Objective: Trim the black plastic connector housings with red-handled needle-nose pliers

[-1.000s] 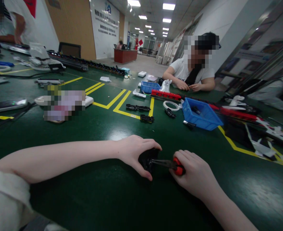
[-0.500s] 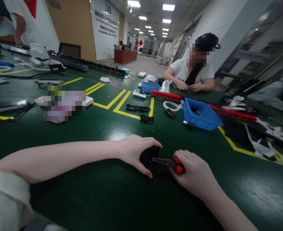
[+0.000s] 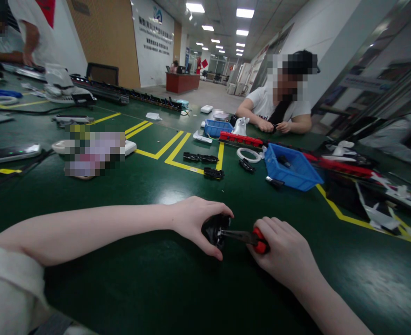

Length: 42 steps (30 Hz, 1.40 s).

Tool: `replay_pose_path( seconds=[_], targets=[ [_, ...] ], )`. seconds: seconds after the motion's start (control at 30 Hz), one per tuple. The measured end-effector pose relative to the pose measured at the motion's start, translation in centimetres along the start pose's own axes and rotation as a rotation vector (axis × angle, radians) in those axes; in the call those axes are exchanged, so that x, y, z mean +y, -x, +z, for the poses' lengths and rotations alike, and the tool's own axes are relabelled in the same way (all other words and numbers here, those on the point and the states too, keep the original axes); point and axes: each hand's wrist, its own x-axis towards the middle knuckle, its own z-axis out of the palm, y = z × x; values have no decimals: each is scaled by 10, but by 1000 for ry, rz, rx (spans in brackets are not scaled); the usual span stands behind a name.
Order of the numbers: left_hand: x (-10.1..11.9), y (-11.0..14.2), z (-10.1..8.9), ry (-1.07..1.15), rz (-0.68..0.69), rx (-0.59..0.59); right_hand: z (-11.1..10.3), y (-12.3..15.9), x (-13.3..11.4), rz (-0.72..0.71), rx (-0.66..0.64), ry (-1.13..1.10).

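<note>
My left hand (image 3: pixel 194 222) curls round a small black plastic part (image 3: pixel 212 230) and holds it down on the green table (image 3: pixel 163 288). My right hand (image 3: pixel 285 253) is closed on the red handles of a pair of pliers (image 3: pixel 250 237). The dark jaws of the pliers point left and meet the black part at a small light spot on its side. Both forearms rest low over the near edge of the table.
Further back lie black parts (image 3: pixel 200 157), a white ring (image 3: pixel 248 154), two blue bins (image 3: pixel 292 166) (image 3: pixel 217 126) and red strips (image 3: pixel 240 137). A person (image 3: pixel 278 109) sits across the table working with both hands. Yellow floor-tape lines (image 3: pixel 177 148) mark the tabletop. More gear lies at the left.
My left hand has turned the black part slightly, so a light spot now shows at the plier tips. Both hands stay in the same place.
</note>
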Motion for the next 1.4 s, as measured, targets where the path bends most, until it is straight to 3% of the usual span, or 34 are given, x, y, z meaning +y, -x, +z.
replay_pose_path(
  seconds=[0.43,0.87,1.4],
  targets=[
    [0,0,0,-7,8,-4,4,1,0,2,6,-27],
    [0,0,2,-70,33,16,4,1,-3,108,-123,-135],
    [-1,-1,-1,-21,-2,-41,4,1,0,26,2,-30]
  ],
)
